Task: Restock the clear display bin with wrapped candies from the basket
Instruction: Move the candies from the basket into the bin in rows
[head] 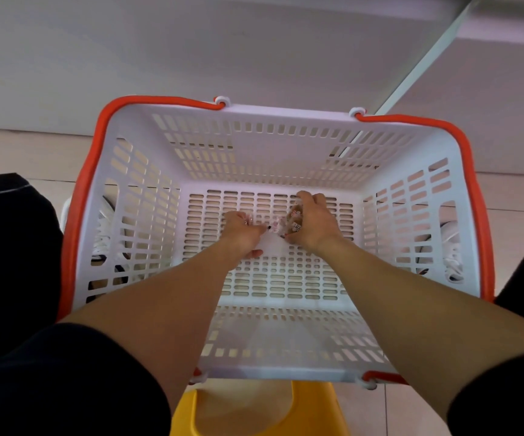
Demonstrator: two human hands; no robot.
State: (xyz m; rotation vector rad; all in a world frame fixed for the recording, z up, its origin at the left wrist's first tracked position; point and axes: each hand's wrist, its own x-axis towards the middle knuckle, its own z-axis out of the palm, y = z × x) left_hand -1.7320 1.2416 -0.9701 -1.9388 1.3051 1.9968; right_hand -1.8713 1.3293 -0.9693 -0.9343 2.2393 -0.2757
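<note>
Candies [278,226] lie on the slotted floor of the white basket [147,196] with orange handles, between my two hands and partly under them — small, light things in crinkly clear wrappers, which I judge slippery and quick to slide away, though soft enough to stand a firm squeeze. I'd take each one across its body or by a twisted wrapper end rather than pinch the loose film. My left hand [244,232] has its grip curled on one clear-wrapped piece at its fingertips; my right hand [312,223] has its grip closed round a brown-wrapped piece, fingers reaching past it. Count — one basket, two hands, and about three or four candies in view, one brown and the rest pinkish-clear; the cluster is too bunched to number surely. No clear display bin shows. A yellow stool [254,413] sits under the basket's near edge.
</note>
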